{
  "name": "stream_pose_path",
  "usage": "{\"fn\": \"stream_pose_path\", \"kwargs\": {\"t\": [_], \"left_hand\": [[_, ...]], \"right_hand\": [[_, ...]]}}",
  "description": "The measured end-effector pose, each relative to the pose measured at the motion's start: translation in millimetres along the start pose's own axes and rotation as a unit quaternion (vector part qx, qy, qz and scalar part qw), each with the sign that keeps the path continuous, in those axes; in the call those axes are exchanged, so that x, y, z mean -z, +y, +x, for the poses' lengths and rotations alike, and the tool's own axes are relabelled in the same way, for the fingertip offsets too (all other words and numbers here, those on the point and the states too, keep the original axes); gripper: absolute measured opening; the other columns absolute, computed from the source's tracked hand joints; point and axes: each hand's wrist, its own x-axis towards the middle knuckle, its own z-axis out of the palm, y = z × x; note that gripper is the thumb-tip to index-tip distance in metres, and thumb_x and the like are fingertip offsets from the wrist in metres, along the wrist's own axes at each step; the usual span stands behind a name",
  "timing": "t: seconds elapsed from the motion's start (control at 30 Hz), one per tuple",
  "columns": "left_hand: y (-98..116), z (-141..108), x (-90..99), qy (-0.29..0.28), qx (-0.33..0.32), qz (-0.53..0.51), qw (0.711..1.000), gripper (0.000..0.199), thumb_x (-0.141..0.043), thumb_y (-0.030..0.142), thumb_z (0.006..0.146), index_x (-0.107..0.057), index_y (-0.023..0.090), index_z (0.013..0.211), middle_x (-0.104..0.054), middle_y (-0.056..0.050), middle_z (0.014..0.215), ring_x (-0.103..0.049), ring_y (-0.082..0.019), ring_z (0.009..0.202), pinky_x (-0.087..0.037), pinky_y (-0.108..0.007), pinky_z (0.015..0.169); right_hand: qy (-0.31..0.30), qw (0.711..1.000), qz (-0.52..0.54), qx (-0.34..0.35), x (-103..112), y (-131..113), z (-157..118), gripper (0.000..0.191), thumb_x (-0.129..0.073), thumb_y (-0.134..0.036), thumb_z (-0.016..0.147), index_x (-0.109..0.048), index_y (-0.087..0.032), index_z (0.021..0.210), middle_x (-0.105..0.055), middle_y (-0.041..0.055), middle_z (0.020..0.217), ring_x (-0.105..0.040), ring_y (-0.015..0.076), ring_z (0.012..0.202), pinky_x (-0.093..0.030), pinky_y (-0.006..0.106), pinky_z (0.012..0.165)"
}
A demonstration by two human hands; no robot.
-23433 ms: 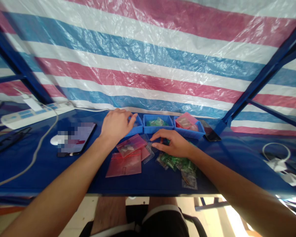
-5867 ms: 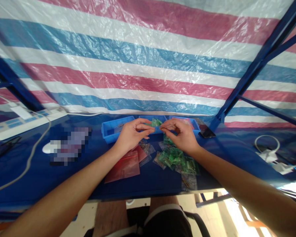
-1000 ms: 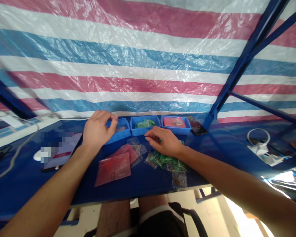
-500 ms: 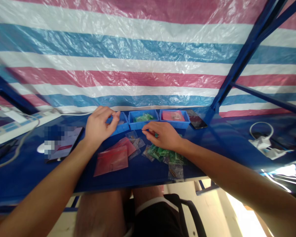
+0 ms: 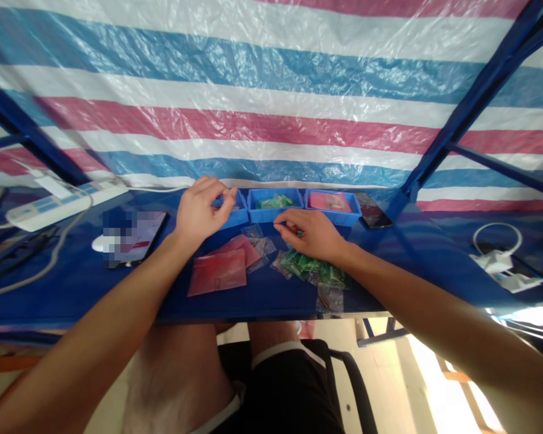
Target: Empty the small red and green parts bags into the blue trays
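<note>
Left hand (image 5: 203,208) curled at the left tray (image 5: 236,219), right hand (image 5: 314,234) narrowed above green bags (image 5: 314,270), any held item indiscernible: work seems part-done, with others in the middle tray (image 5: 274,215) and right tray (image 5: 344,216), while pink bags (image 5: 219,272) remain on the desk (image 5: 271,300).

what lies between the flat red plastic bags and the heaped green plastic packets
Small clear plastic packets and some blue tabletop, in the head view.

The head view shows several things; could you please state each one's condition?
Three blue plastic bins, open
Front pink rectangular plastic bag, lying flat
Green plastic packets, heaped
Right black phone, flat, screen dark
Left black phone, screen lit
Left hand, fingers bent
Right hand, fingers bent, partly hiding packets
</note>
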Motion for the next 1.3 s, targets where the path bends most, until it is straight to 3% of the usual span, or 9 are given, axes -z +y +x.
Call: {"fn": "stream_pose_path", "kwargs": {"t": [0.57, 1.3], "left_hand": [[2, 5, -2.2, -0.009, 0.005, -0.009, 1.0, 0.029, -0.058, 0.037, 0.106, -0.062, 0.022, 0.081, -0.064, -0.004, 0.078, -0.058, -0.022, 0.078, -0.046, -0.038, 0.081], [7, 2, -1.6, -0.039, -0.031, -0.02, 0.999, 0.028, -0.059, 0.035, 0.106, -0.065, 0.022, 0.082, -0.068, -0.005, 0.079, -0.06, -0.022, 0.078, -0.049, -0.04, 0.083]], "right_hand": [[-0.006, 1.0, -0.003, 0.007, 1, 1, -4, 0.018, -0.058, -0.031, 0.109, -0.072, -0.02, 0.111, -0.066, 0.0009, 0.08, -0.059, 0.0161, 0.068, -0.043, 0.029, 0.068], [-0.011, 0.998, 0.029, -0.046, 4, 2, -9, 0.017, -0.061, -0.032, 0.107, -0.073, -0.02, 0.107, -0.064, -0.0003, 0.074, -0.059, 0.0161, 0.066, -0.044, 0.029, 0.067]]}}
